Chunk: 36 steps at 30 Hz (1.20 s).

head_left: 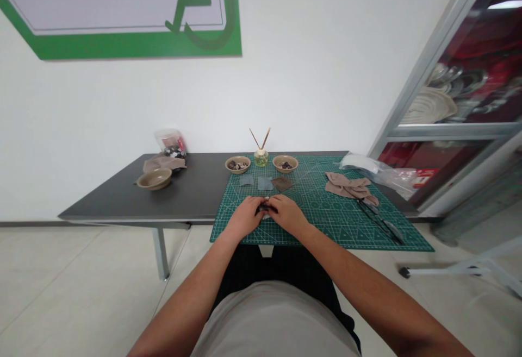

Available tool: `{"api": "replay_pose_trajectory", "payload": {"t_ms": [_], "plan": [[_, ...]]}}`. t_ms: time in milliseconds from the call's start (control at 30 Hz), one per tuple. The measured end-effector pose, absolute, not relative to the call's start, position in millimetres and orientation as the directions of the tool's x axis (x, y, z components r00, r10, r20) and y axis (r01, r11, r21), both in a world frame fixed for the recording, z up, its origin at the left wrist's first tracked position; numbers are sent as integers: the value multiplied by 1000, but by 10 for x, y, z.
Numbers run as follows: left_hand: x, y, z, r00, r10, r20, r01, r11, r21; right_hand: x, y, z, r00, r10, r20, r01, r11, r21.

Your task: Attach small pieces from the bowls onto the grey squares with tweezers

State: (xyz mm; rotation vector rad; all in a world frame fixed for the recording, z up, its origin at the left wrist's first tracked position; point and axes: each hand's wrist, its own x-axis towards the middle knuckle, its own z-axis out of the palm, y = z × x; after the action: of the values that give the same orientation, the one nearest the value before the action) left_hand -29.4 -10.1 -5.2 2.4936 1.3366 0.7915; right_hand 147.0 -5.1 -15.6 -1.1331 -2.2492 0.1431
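Note:
My left hand and my right hand meet over the near middle of a green cutting mat. Both have their fingers pinched together on a small dark piece held between them; it is too small to name. Just beyond the hands lie three small fabric squares, two grey-blue and one brown. Two small tan bowls with dark bits stand at the mat's far edge, a reed diffuser bottle between them.
A beige cloth and black scissors lie on the mat's right side, with a clear plastic bag beyond. On the dark table at left sit a tan bowl, a cloth and a plastic jar.

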Motion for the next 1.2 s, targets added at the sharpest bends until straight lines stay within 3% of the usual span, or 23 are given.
{"api": "replay_pose_trajectory", "payload": {"t_ms": [200,533,767,1200], "plan": [[-300,-144,-30,378,859,346,780,-497,381,1444,-67,-79,-526,736,426,697,660,-280],[-323,-171,-35,378,865,330,794,-486,365,1420,-66,-102,-441,781,442,696,608,-382],[-321,-171,-50,375,866,331,806,-481,346,1369,-33,-82,-385,822,419,743,545,-388],[-315,-194,-37,377,859,346,796,-492,352,1436,-53,-146,-399,792,461,680,593,-431]]}}
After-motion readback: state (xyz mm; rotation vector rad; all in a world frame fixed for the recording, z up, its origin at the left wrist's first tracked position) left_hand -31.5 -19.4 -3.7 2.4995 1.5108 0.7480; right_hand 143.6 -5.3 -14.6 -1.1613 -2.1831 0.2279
